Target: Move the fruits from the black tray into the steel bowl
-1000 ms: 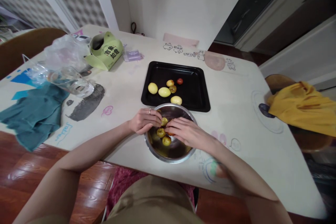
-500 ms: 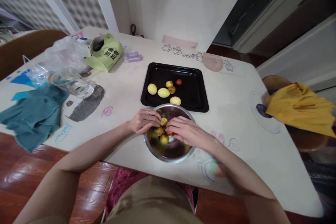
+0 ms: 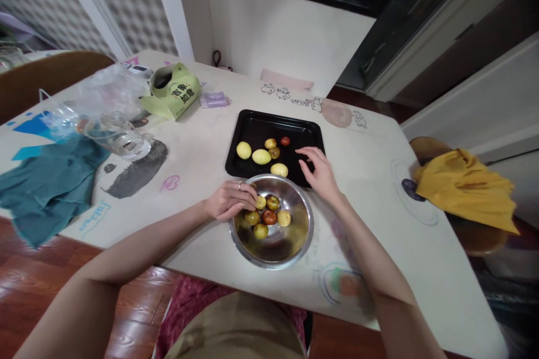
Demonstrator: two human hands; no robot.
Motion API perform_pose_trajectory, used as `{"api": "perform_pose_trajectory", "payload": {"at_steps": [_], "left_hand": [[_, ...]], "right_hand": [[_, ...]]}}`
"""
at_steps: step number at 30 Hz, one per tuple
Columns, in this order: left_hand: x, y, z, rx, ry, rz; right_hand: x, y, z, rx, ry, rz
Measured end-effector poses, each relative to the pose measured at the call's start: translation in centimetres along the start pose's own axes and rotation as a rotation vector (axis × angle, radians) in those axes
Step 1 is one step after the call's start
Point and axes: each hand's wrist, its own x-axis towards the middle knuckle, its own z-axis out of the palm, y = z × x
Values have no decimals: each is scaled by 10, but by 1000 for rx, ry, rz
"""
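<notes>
Half a second ago both hands sat together inside the round stainless-steel bowl [image 3: 272, 224], working over the same small fruit. Now we see the right hand [image 3: 319, 171] lifted out and stretched over the near right corner of the black rectangular baking tray [image 3: 311, 137], fingers spread and loose; its grip looks wide and empty, though the underside of the palm is hidden from us, so a small fruit tucked there cannot be ruled out.

The left hand [image 3: 229, 200] has stayed at the bowl's left rim, its fingertips narrowed around 1 small yellow-green fruit [image 3: 261, 202].

With the right hand gone, 5 small fruits show in the bowl, among them a reddish-brown one [image 3: 269, 216] near the middle. The tray holds 5 more pieces, pale yellow and reddish, clustered in its left half, apart from the right hand.

We judge that the pieces are being handled in the bowl and moved across to the tray, with the bowl about half worked through.

The white drawn-on counter [image 3: 370, 179] carries both.
</notes>
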Motion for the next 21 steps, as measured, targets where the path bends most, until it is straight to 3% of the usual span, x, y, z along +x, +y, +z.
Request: {"api": "perform_pose_trajectory", "payload": {"at_steps": [4,10,21], "left_hand": [[1,0,1,11,19,8],[4,3,-2,-6,-11,3],[5,5,-4,-17,-27,-7]], "right_hand": [[27,25,22,-77,-81,-11],[59,42,50,-188,-168,41],[54,51,50,-155,-180,65]]}}
